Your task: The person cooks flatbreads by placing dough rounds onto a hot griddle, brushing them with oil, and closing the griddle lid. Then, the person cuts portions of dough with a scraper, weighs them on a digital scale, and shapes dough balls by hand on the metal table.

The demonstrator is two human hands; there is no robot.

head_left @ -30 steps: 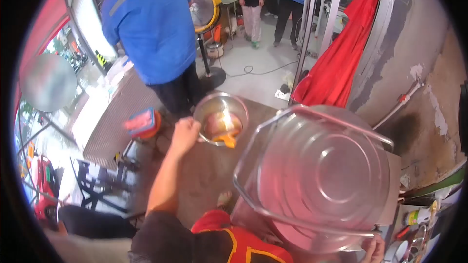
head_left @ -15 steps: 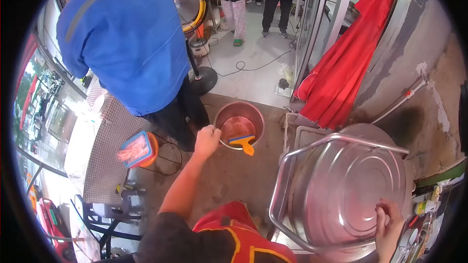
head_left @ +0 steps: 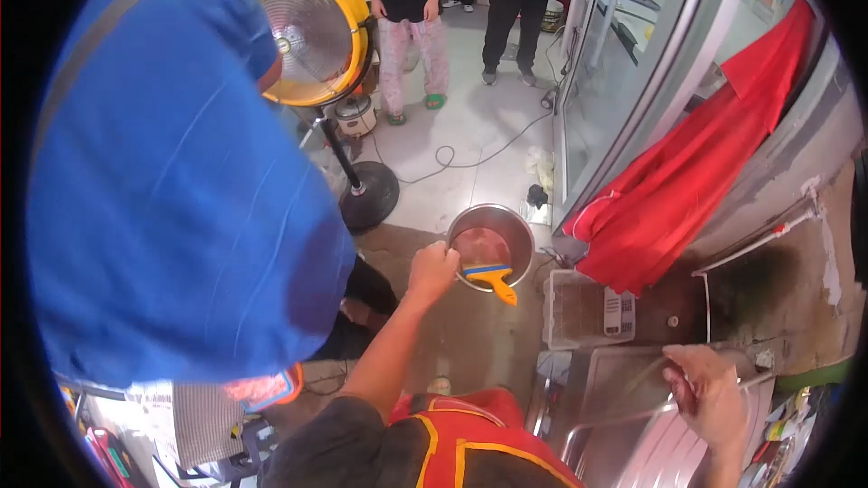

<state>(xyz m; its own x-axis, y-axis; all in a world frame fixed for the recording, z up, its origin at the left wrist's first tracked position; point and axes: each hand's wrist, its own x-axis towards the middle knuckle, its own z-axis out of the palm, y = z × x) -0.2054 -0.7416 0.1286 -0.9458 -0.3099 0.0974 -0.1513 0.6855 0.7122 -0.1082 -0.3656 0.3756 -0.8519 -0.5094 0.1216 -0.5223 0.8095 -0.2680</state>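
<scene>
My left hand (head_left: 434, 271) is closed on the left rim of a deep stainless steel pot (head_left: 522, 237), held out in front of me. Reddish liquid or residue coats the pot's bottom. Across the near rim leans a brush-like tool (head_left: 494, 280) with a yellow handle and a blue band. Nothing shows in my right hand (head_left: 710, 393), its fingers loosely apart, above a ribbed metal surface (head_left: 655, 452) and a steel rail at lower right. Whether it touches the metal I cannot tell.
A person in a blue jacket (head_left: 181, 199) stands close on my left, partly hiding an orange tub (head_left: 291, 387). Ahead are a yellow fan (head_left: 312, 36), a floor cable (head_left: 479, 161) and other people. A red cloth (head_left: 696, 163) hangs right, above a clear plastic box (head_left: 574, 307).
My left hand and the pot have shifted right and forward. The view has swung, so the blue jacket looms larger. The round metal lid under my right hand has mostly left the view.
</scene>
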